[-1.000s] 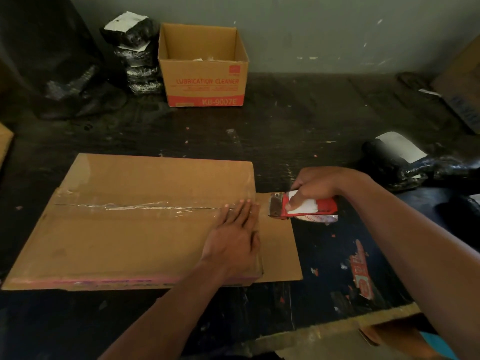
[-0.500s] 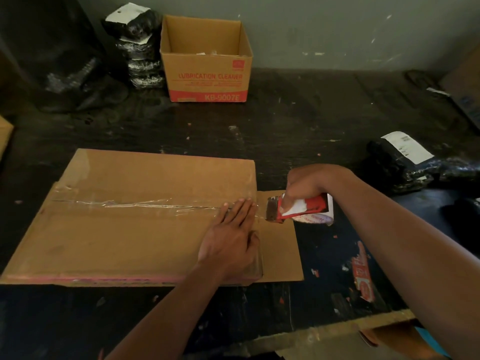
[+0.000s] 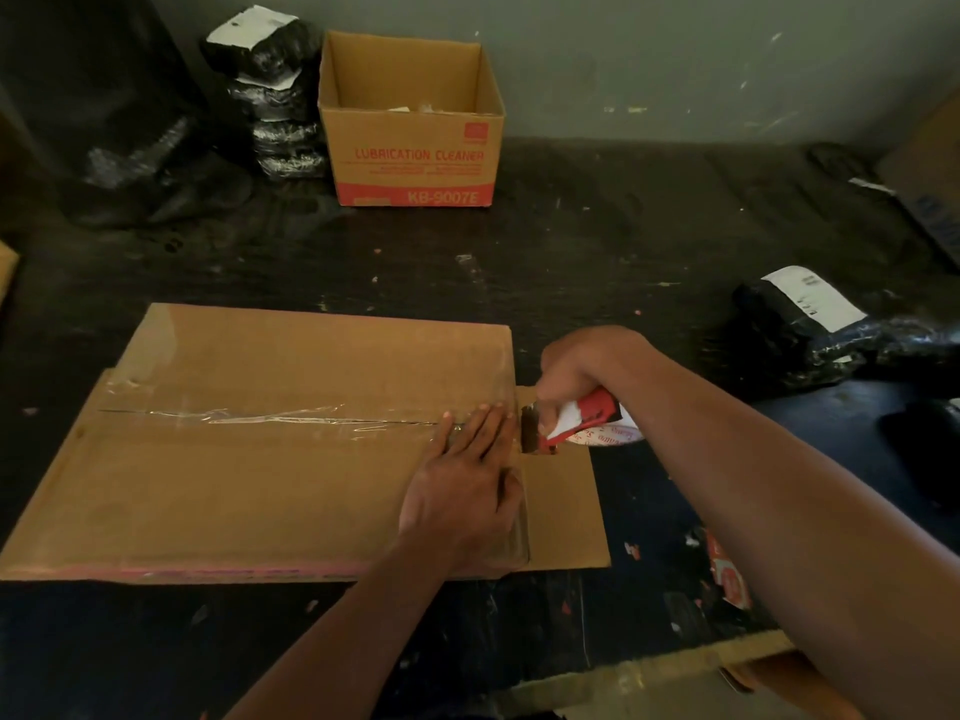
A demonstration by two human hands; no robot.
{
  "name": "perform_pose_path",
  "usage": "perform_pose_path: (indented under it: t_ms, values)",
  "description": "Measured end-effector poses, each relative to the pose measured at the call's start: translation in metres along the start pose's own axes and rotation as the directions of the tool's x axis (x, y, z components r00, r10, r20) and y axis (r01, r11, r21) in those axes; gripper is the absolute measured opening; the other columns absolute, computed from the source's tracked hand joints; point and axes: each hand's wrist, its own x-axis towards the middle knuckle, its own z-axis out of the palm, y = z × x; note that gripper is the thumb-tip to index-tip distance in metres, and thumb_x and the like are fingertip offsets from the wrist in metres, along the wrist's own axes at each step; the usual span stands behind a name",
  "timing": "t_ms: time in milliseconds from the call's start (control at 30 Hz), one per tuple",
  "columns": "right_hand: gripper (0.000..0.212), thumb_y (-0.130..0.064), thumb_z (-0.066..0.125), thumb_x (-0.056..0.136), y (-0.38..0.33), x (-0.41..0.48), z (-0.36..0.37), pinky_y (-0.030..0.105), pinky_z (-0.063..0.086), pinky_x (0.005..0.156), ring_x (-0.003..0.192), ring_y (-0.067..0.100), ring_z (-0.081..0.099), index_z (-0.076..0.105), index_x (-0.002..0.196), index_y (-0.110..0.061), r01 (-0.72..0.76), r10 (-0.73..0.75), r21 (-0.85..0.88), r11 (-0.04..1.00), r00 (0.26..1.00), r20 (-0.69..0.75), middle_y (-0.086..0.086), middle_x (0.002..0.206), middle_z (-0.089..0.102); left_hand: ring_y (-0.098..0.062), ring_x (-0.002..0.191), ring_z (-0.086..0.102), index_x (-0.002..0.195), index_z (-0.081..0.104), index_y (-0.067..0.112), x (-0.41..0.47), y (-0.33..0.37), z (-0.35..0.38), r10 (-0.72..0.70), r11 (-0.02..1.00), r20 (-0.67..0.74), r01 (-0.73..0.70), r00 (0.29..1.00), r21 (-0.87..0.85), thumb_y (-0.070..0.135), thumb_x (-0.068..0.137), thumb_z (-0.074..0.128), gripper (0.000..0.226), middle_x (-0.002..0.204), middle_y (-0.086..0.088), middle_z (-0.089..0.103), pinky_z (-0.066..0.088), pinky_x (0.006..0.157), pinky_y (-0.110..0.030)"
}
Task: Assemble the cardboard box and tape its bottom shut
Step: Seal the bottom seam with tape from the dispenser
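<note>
Since a second ago the right hand has drawn the dispenser in to the right edge of the box; it grips the handle. Left hand flat, fingers straight, pressing the tape end. Box lies bottom-up on the table. Seam looks taped end to end; cutting the tape likely remains.

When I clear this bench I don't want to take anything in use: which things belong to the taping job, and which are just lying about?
In the job: cardboard box, tape on its seam, tape dispenser in the right hand, left hand pressing the box.
Lying about: printed open box, stacked black parcels, labelled black parcel.
</note>
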Motion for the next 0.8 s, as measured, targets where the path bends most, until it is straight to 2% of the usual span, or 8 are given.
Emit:
perform_pose_path:
  t_ms: [100,167,233,400,500,633,800]
  values:
    - [0.032,-0.038,0.077,0.088,-0.008,0.002,-0.002,0.039,0.051,0.087,0.090,0.023,0.063,0.063,0.103,-0.014,-0.025,0.026,-0.014,1.000,0.999,0.033,0.007,0.100,0.062,-0.014,0.156,0.015,0.161,0.023,0.016,0.000,-0.001,0.000,0.005,1.000,0.005,-0.005,1.000,-0.005,0.045,0.101,0.020,0.067,0.168,-0.002,0.020,0.011,0.127,-0.049]
    - [0.043,-0.038,0.079,0.086,-0.013,0.005,-0.004,0.041,0.052,0.092,0.097,0.026,0.064,0.064,0.119,-0.013,-0.035,0.035,-0.031,0.999,0.999,0.019,0.007,0.100,0.060,-0.015,0.157,0.012,0.162,0.021,0.016,0.000,-0.001,-0.001,0.011,1.000,0.015,-0.011,1.000,-0.007,0.045,0.101,0.018,0.067,0.169,-0.001,0.018,0.010,0.127,-0.049]
    - [0.051,-0.038,0.081,0.083,-0.018,0.009,-0.005,0.043,0.054,0.097,0.105,0.029,0.065,0.066,0.125,-0.013,-0.046,0.046,-0.055,0.997,0.999,0.001,0.008,0.103,0.061,-0.014,0.157,0.011,0.162,0.020,0.016,0.000,-0.001,-0.001,0.012,1.000,0.019,-0.011,1.000,-0.014,0.045,0.101,0.017,0.067,0.169,-0.001,0.017,0.009,0.127,-0.049]
    - [0.047,-0.038,0.083,0.080,-0.027,0.017,-0.010,0.046,0.054,0.100,0.104,0.028,0.068,0.072,0.119,-0.014,-0.077,0.082,-0.100,0.992,0.996,0.042,0.010,0.115,0.067,-0.014,0.156,0.012,0.161,0.021,0.016,-0.001,-0.001,-0.003,0.005,1.000,0.009,-0.005,1.000,-0.029,0.043,0.100,0.017,0.067,0.169,-0.001,0.020,0.007,0.127,-0.048]
    - [0.047,-0.037,0.083,0.082,-0.025,0.020,-0.012,0.043,0.054,0.098,0.101,0.028,0.067,0.070,0.119,-0.011,-0.092,0.099,-0.078,0.993,0.992,0.080,0.012,0.116,0.067,-0.013,0.157,0.007,0.162,0.017,0.016,-0.001,-0.001,-0.005,0.001,0.999,0.031,0.000,1.000,-0.035,0.044,0.100,0.013,0.069,0.170,0.000,0.014,0.005,0.127,-0.048]
    - [0.044,-0.035,0.081,0.084,-0.025,0.024,-0.011,0.041,0.054,0.092,0.094,0.026,0.067,0.071,0.118,-0.009,-0.102,0.107,-0.049,0.994,0.988,0.113,0.011,0.109,0.068,-0.013,0.157,0.007,0.163,0.015,0.017,-0.001,-0.001,-0.004,-0.002,0.999,0.034,0.004,0.999,-0.039,0.045,0.099,0.012,0.070,0.170,0.000,0.013,0.007,0.127,-0.048]
    - [0.048,-0.033,0.078,0.088,-0.026,0.022,-0.012,0.043,0.051,0.099,0.097,0.027,0.065,0.069,0.126,-0.005,-0.135,0.136,-0.015,0.991,0.982,0.129,0.013,0.112,0.068,-0.012,0.157,0.006,0.162,0.019,0.017,0.000,-0.001,-0.003,0.000,0.999,0.020,0.001,1.000,-0.037,0.044,0.100,0.015,0.067,0.170,0.000,0.014,0.007,0.127,-0.048]
